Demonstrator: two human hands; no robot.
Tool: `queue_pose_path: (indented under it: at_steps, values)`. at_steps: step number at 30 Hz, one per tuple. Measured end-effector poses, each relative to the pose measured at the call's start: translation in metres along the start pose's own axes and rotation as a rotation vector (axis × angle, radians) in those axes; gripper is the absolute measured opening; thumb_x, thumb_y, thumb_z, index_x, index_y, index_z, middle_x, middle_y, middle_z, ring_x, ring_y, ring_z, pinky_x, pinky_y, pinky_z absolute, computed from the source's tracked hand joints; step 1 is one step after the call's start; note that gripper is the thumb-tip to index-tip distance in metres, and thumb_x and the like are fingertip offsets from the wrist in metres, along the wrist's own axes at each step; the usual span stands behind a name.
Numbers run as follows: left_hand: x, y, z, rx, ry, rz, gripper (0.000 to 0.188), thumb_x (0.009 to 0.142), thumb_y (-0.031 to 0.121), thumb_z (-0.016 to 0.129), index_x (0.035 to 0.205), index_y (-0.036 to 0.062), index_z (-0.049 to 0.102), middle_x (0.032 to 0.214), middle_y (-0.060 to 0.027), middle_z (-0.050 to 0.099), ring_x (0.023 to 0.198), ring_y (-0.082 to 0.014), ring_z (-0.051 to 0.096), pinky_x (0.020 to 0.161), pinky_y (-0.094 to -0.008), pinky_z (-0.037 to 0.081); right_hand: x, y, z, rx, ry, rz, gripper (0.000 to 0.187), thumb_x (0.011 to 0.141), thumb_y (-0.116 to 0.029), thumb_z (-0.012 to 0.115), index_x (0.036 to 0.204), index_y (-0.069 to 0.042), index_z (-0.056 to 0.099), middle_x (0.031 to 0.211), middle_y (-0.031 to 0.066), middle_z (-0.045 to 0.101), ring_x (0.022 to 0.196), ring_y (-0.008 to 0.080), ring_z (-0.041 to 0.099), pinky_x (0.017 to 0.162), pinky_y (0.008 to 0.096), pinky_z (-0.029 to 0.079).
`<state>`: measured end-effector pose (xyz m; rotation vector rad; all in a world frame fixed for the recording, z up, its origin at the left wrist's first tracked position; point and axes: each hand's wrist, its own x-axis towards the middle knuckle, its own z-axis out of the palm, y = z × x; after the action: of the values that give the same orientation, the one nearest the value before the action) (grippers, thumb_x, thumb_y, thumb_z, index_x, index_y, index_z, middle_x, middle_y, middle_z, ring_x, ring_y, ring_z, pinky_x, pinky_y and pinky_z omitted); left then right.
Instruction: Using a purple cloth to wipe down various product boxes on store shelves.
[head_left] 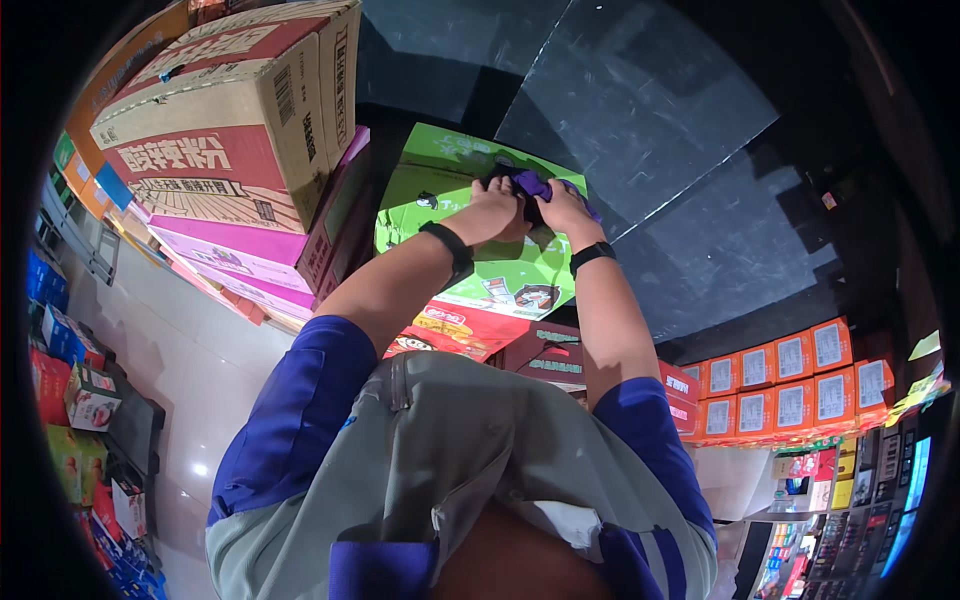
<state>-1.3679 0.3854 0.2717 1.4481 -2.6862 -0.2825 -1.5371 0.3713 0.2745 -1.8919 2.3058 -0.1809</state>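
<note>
A green carton (450, 170) with white drawings lies in front of me. On its top right part is a bunched purple and black cloth (533, 182). My left hand (497, 208) rests on the dark part of the cloth with its fingers stretched out. Close beside it, my right hand (563, 210) has its fingers curled on the purple part, partly hidden from view. Both wrists wear black bands.
Red cartons (460, 330) sit below the green one. To the left stands a big brown and red carton (215, 150) on pink cartons (235, 245). Orange boxes (775, 385) are stacked at right. A dark panelled surface (640, 130) extends beyond.
</note>
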Motion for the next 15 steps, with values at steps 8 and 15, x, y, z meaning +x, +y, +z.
queue_pose_path:
  at_steps: [8,15]
  values:
    - [0.003,-0.014,-0.005,0.056,-0.035,0.042,0.07,0.096,0.042,0.049,0.141,-0.0095,0.038,0.15,-0.0268,0.036,0.141,-0.0395,0.033,0.112,-0.0615,0.02,0.037,-0.014,-0.006,0.054,-0.183,0.011,0.074,0.082,-0.032,0.051,0.149,-0.006,0.034,0.154,0.0197,0.032,0.144,0.0347,0.03,0.117,0.0431,0.026]
    - [-0.018,-0.076,0.01,0.124,0.183,-0.062,0.056,0.094,0.042,0.053,0.121,-0.0063,0.058,0.124,-0.0284,0.057,0.117,-0.0372,0.054,0.106,-0.0512,0.037,0.096,-0.092,0.016,0.082,-0.141,-0.458,0.057,0.077,-0.01,0.057,0.134,-0.004,0.052,0.13,0.0236,0.059,0.124,0.0353,0.055,0.102,0.0383,0.044]
